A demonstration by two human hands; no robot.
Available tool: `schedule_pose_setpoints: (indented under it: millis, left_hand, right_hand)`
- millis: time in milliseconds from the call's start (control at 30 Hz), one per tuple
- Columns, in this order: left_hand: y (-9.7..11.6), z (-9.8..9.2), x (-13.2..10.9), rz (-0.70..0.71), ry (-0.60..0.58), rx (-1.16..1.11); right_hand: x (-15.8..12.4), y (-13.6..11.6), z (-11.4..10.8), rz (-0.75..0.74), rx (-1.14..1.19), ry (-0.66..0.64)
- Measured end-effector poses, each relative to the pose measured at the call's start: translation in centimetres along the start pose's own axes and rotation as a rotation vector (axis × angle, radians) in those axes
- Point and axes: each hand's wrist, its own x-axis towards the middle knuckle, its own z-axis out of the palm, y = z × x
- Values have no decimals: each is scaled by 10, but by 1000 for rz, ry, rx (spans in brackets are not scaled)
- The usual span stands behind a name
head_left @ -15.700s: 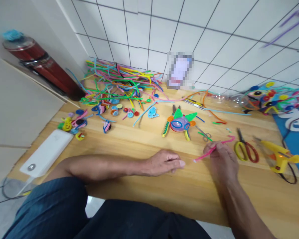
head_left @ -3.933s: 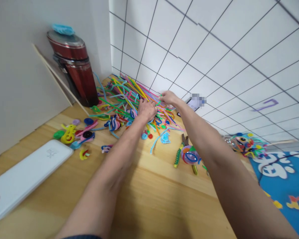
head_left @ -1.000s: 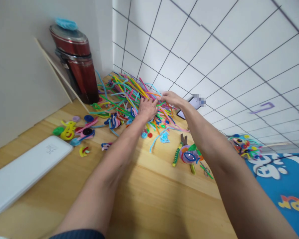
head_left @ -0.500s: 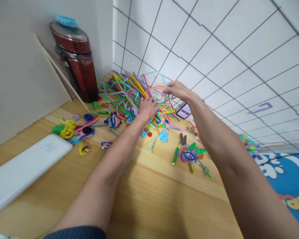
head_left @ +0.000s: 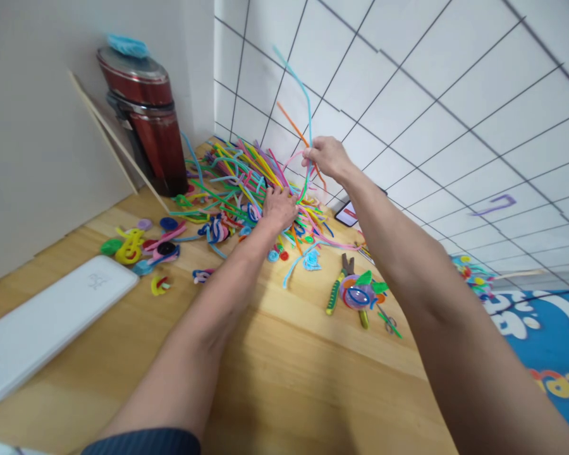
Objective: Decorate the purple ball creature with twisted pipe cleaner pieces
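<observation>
Right hand (head_left: 329, 157): raised over the back edge of the bench (head_left: 289, 354); stems are pinched in closed fingertips, among them a blue stem (head_left: 308, 107) and an orange stem (head_left: 291, 124).
Left hand (head_left: 281, 207): laid on the pile, fingers slightly spread; whether anything is gripped beneath cannot be told.
Pile (head_left: 249, 180): heaped along the bench's back edge, toward the back left corner.
Lift: best done slowly and upward, with the pile pressed by the left hand so that tangled neighbours are not dragged along; crossed stems are better teased out singly, and a light pinch should spare them kinks.
Stems: thin, fuzzy-looking, probably springy; the blue is bowed, the orange straighter above the fingers.
Ball (head_left: 359, 297): smooth, purplish, see-through, trimmed with leaf-shaped green pieces.
Pliers (head_left: 334, 294): ridged green-and-yellow handle, dull dark nose.
</observation>
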Motion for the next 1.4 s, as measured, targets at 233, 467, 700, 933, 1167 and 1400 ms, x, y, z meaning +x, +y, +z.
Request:
schedule_pose_setpoints:
  millis: [233, 467, 700, 933, 1167, 1400]
  left_hand:
    - [1, -1, -1, 0, 36, -14]
    - [5, 0, 0, 38, 142, -71]
    - [9, 6, 1, 127, 61, -46]
    - [12, 2, 3, 110, -55, -57]
    - [10, 1, 2, 132, -57, -74]
    - [7, 13, 2, 166, -24, -94]
  right_hand:
    - [-13, 8, 18, 59, -69, -106]
    - [-13, 21, 42, 81, -161, -177]
    - [-15, 15, 52, 110, -11, -156]
    - [-11, -5, 51, -7, 142, -130]
    - [-9, -6, 50, 48, 87, -43]
    - [20, -36, 38, -22, 72, 121]
